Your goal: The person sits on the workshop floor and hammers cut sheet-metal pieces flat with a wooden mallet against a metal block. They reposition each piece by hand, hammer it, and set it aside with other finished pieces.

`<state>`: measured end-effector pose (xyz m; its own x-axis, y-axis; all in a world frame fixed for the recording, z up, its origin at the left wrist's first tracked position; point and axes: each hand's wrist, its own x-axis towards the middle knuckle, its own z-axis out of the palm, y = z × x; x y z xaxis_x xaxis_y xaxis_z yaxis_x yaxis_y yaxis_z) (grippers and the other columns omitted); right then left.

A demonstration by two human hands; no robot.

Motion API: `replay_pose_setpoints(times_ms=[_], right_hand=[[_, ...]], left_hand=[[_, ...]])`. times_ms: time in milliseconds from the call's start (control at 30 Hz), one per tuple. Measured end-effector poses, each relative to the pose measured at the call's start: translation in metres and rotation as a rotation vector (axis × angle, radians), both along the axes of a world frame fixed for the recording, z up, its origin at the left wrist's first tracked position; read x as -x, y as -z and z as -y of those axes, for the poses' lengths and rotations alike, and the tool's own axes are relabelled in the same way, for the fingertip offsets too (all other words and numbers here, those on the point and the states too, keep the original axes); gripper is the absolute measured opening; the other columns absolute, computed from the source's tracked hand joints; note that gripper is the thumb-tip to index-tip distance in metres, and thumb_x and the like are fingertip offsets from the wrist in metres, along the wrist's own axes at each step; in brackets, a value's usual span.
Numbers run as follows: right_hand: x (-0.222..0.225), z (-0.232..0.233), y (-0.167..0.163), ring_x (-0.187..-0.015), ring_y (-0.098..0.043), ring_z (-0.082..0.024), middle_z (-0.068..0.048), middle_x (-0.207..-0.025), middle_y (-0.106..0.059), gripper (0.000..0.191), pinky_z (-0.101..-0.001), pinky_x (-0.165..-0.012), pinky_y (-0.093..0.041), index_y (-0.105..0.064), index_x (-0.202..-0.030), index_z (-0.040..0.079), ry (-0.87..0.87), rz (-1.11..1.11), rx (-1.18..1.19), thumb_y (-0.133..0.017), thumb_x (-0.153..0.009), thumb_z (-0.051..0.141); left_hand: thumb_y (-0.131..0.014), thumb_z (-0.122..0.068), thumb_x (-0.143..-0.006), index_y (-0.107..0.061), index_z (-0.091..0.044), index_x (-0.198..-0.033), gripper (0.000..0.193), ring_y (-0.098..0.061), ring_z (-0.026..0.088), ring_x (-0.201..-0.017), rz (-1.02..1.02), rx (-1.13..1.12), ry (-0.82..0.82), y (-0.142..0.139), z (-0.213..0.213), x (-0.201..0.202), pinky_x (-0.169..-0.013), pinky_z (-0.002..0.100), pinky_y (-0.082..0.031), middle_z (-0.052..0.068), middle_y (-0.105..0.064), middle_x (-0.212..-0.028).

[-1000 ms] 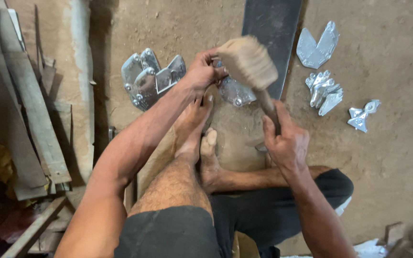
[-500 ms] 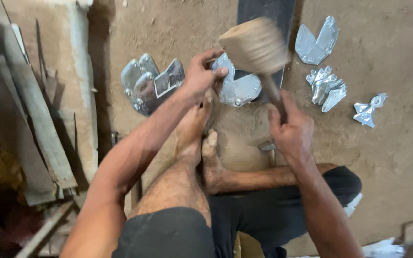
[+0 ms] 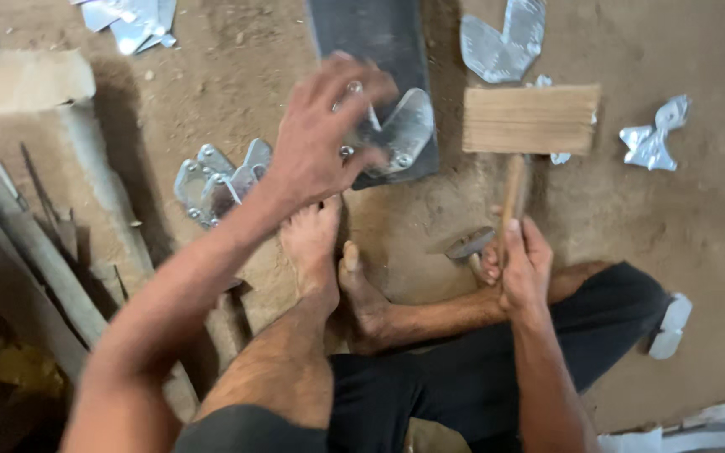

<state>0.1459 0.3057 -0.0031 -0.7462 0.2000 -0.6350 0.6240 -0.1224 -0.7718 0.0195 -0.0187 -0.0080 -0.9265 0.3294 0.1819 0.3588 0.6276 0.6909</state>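
Note:
My left hand (image 3: 322, 134) grips a shiny sheet-metal piece (image 3: 398, 132) with rivets, holding it against a dark flat slab (image 3: 371, 33) on the dirt floor. My right hand (image 3: 520, 267) is closed around the handle of a wooden mallet (image 3: 530, 119), whose block head hangs to the right of the metal piece, off the slab. My bare feet (image 3: 329, 252) rest on the ground just below the slab.
A pile of similar metal pieces (image 3: 216, 178) lies left of my left wrist. More cut metal scraps (image 3: 501, 42) and a crumpled one (image 3: 654, 138) lie at upper right. Wooden planks (image 3: 27, 235) run along the left. A small metal tool head (image 3: 470, 245) sits near my right hand.
The mallet has swung from above the metal piece to the right and lower. My left hand has shifted the metal piece up onto the dark slab. The view has moved closer.

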Motion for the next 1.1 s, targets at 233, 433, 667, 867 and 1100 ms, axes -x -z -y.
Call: replay_pose_setpoints(times_ms=[233,433,667,867,1100], right_hand=[[0.015,0.005,0.014,-0.043,-0.042,-0.006,0.000,-0.061,-0.049,0.031,-0.0223,-0.039,-0.034,-0.063,-0.129,0.008,-0.099,-0.027,0.108,-0.051,-0.109,0.029],[0.017,-0.001,0.003,-0.044,-0.042,-0.005,0.003,-0.062,-0.050,0.020,-0.0213,-0.039,-0.033,-0.061,-0.118,0.009,-0.097,-0.009,-0.020,-0.055,-0.107,0.025],[0.026,0.006,-0.017,-0.064,-0.053,-0.006,0.001,-0.076,-0.058,0.024,-0.0241,-0.058,-0.044,-0.061,-0.126,0.000,-0.340,-0.498,-0.523,-0.058,-0.113,0.020],[0.035,0.002,-0.022,-0.069,-0.057,-0.015,-0.009,-0.081,-0.062,0.029,-0.0320,-0.064,-0.049,-0.062,-0.129,-0.003,-0.341,-0.461,-0.610,-0.059,-0.111,0.019],[0.030,-0.011,0.009,-0.060,-0.048,-0.008,0.000,-0.072,-0.054,0.025,-0.0254,-0.055,-0.041,-0.059,-0.109,0.002,-0.354,-0.352,-0.499,-0.059,-0.116,0.026]], left_hand=[[-0.088,-0.040,-0.076,-0.066,-0.018,-0.137,0.068,-0.044,0.034,-0.142,-0.111,0.188,0.350,0.004,-0.011,0.017,-0.123,0.054,-0.028,0.011,-0.052,-0.149],[-0.087,-0.041,-0.081,-0.067,-0.018,-0.140,0.066,-0.045,0.034,-0.140,-0.110,0.215,0.298,0.006,-0.015,0.017,-0.125,0.054,-0.026,0.010,-0.052,-0.149],[-0.087,-0.041,-0.079,-0.071,-0.019,-0.137,0.064,-0.047,0.036,-0.132,-0.100,0.191,0.284,0.010,-0.014,0.015,-0.120,0.051,-0.033,0.009,-0.054,-0.147],[-0.086,-0.043,-0.080,-0.071,-0.019,-0.137,0.063,-0.046,0.034,-0.132,-0.110,0.180,0.276,0.007,-0.012,0.018,-0.119,0.050,-0.037,0.007,-0.056,-0.148],[-0.087,-0.047,-0.077,-0.066,-0.021,-0.139,0.070,-0.044,0.040,-0.133,-0.071,0.226,0.131,-0.009,-0.027,0.004,-0.114,0.056,-0.034,0.012,-0.050,-0.148]])
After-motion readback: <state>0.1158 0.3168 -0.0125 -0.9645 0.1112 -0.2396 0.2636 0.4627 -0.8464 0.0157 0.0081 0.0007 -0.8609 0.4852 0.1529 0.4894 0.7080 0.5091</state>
